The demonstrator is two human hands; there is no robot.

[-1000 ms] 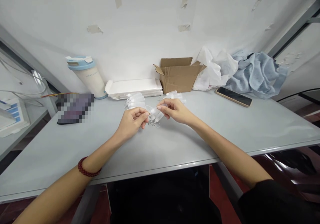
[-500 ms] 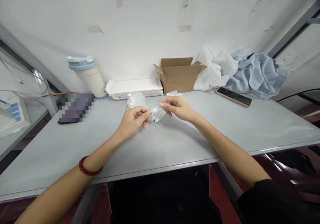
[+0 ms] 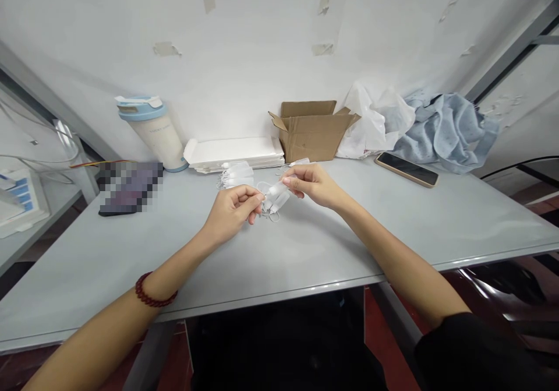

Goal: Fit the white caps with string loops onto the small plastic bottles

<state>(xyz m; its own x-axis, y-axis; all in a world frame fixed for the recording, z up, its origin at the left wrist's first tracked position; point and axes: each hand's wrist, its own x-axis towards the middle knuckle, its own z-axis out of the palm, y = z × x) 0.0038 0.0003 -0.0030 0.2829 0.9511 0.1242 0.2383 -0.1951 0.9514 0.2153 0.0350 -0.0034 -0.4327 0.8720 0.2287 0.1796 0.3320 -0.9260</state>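
Note:
A small translucent white tube-shaped piece with a thin white cord [image 3: 275, 191] is stretched between my hands above the table. My left hand [image 3: 236, 210] is closed in a pinch at its narrow corded end, where the fingertips hide the detail. With thumb and fingers, my right hand [image 3: 317, 185] grips the wider end. Just under the held piece lie similar white pieces [image 3: 279, 203] with looped cords. Farther back, a neat pile of the same pieces [image 3: 238, 172] sits left of my hands, and another few [image 3: 299, 162] lie behind my right hand.
Along the wall stand a cream tumbler with a blue lid [image 3: 155, 131], a stack of flat white cartons [image 3: 236, 152], an open cardboard box [image 3: 314, 137], a white plastic bag [image 3: 375, 120] and blue cloth [image 3: 449, 131]. A phone [image 3: 407, 169] lies at right, a blurred dark object [image 3: 131, 188] at left.
My right hand has shifted slightly right and drawn back along the white piece, so more of it shows. My left hand keeps its pinch in almost the same place.

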